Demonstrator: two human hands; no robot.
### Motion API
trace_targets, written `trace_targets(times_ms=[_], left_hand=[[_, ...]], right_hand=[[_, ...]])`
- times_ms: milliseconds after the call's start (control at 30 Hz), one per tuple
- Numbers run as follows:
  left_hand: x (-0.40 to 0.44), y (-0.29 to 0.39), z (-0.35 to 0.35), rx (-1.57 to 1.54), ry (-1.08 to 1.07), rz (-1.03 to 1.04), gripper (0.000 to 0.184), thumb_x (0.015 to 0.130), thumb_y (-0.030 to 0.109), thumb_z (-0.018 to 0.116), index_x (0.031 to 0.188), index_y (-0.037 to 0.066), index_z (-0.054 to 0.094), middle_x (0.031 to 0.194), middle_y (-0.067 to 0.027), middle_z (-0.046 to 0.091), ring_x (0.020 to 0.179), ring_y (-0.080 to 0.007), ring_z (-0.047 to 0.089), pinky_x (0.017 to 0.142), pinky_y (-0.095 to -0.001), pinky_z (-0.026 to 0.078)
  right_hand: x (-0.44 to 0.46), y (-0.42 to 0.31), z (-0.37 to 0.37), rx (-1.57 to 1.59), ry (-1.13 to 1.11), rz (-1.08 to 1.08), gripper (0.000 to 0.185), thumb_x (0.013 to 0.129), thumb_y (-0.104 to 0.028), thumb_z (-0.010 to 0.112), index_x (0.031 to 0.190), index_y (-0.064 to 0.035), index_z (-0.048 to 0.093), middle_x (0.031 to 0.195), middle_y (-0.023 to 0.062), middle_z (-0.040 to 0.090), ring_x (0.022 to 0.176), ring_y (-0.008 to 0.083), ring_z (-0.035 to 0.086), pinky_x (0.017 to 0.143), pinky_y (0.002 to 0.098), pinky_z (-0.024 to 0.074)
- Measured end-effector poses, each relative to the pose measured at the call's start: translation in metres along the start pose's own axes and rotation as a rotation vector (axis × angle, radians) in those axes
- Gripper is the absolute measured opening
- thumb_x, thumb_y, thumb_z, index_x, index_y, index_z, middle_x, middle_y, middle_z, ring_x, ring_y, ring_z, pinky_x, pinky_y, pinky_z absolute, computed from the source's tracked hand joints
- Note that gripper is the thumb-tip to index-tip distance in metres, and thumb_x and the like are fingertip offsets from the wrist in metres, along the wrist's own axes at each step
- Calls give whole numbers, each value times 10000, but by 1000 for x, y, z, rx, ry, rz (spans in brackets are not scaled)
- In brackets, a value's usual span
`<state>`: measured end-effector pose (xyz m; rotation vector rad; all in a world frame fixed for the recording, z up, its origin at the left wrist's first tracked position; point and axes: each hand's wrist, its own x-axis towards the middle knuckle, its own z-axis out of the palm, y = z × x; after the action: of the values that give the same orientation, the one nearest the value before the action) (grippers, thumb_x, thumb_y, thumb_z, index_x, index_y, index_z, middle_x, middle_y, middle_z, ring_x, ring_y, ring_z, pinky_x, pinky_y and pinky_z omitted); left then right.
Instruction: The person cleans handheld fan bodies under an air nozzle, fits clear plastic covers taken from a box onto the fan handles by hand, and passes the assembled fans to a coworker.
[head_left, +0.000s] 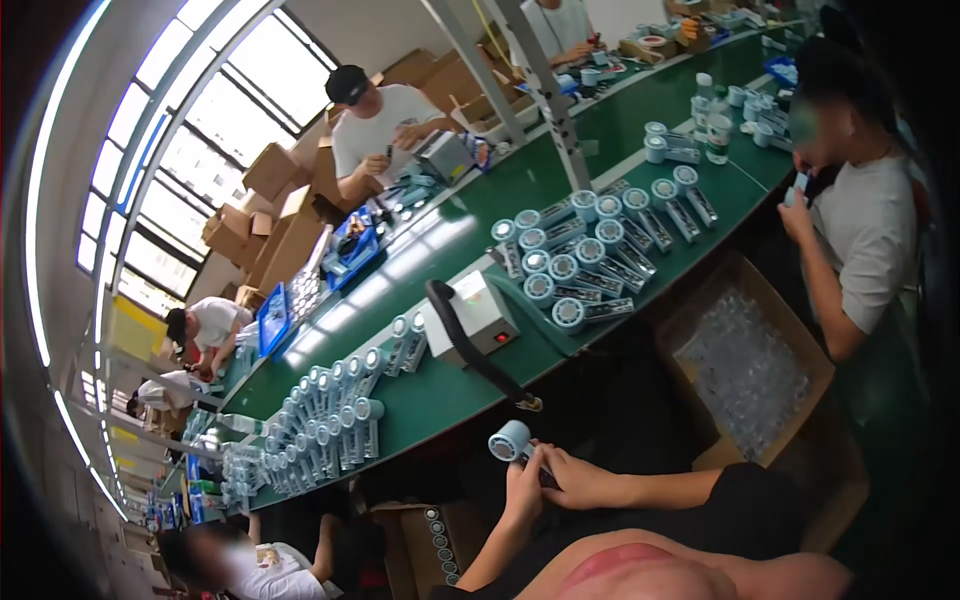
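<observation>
A light blue device with a round head point(510, 441) is held upright between my two hands, in front of my body and below the table's edge. My left hand point(524, 486) is closed around its handle from the left. From the right, my right hand point(570, 477) closes on the same handle, whose lower part the fingers hide. Just above the device hangs the metal tip of a black flexible tube point(462, 335), which rises from a white box point(482, 318) with a red switch on the green table point(430, 410).
Similar devices stand in rows point(325, 425) on the left and lie in a group point(590, 250) on the right. A carton of clear plastic parts point(745, 370) is below the table at right, with a co-worker point(865, 220) beside it. Another carton point(405, 540) stands lower left.
</observation>
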<state>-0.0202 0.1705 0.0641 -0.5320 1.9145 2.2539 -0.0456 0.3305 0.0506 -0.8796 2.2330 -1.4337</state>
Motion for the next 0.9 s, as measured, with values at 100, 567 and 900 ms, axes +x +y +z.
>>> trace_targets(times_ms=[100, 567, 900], left_hand=[[24, 1, -30, 88, 37, 42, 475, 1012, 174, 625, 1399, -34, 447, 1158, -153, 661, 996, -198, 654, 889, -286, 507], [106, 80, -196, 1051, 665, 384, 321, 837, 221, 728, 1069, 1, 697, 965, -157, 714, 874, -349, 674, 791, -404, 539], [128, 80, -218, 1140, 782, 509, 320, 910, 261, 705, 1154, 55, 711, 947, -120, 749, 824, -328, 703, 760, -393, 548]], right_hand=[[0, 3, -2, -44, 63, -21, 677, 969, -285, 676, 1486, 12, 354, 1336, 236, 572, 1136, 384, 650, 896, 424, 558], [-46, 60, -94, -16, 7, 336, 373, 915, -126, 677, 1254, 21, 632, 1151, 141, 680, 1003, 270, 664, 882, 345, 531], [-100, 158, -101, -165, 460, 420, 207, 886, -181, 680, 1027, -37, 727, 844, 113, 711, 750, 285, 664, 719, 361, 543]])
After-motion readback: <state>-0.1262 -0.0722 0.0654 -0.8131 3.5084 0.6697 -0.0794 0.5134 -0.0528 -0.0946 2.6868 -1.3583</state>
